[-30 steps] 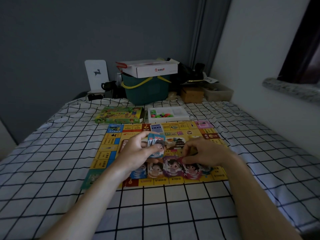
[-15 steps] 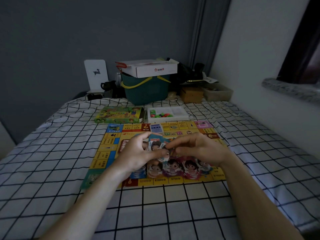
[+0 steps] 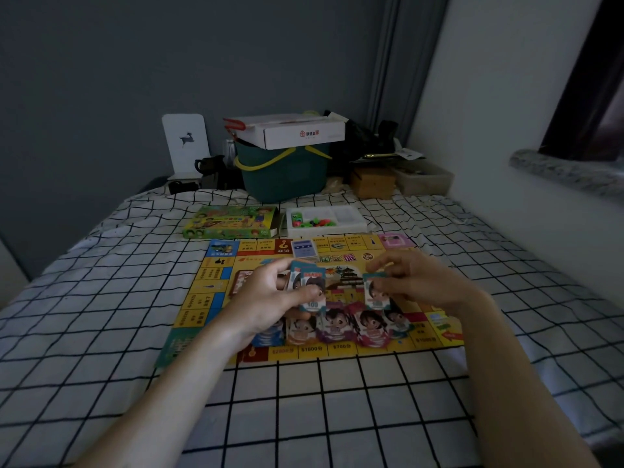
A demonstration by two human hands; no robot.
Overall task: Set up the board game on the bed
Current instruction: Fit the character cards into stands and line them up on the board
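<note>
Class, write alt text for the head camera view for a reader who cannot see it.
Over a yellow game board on a grid-patterned bed, the left hand holds a stack of play-money notes while the right hand pinches a single note. Sorted note piles line the board's near edge; a green game box and white piece tray lie beyond.

A bed (image 3: 101, 332) covered in a white sheet with a black grid carries everything. A yellow game board (image 3: 202, 298) lies flat near its middle. Just beyond the board's far edge, a green game box (image 3: 229, 227) lies on the left and a white tray (image 3: 351, 219) of coloured pieces on the right. At the far end stands a teal basket (image 3: 287, 177), with a brown box (image 3: 373, 182) to its right.
</note>
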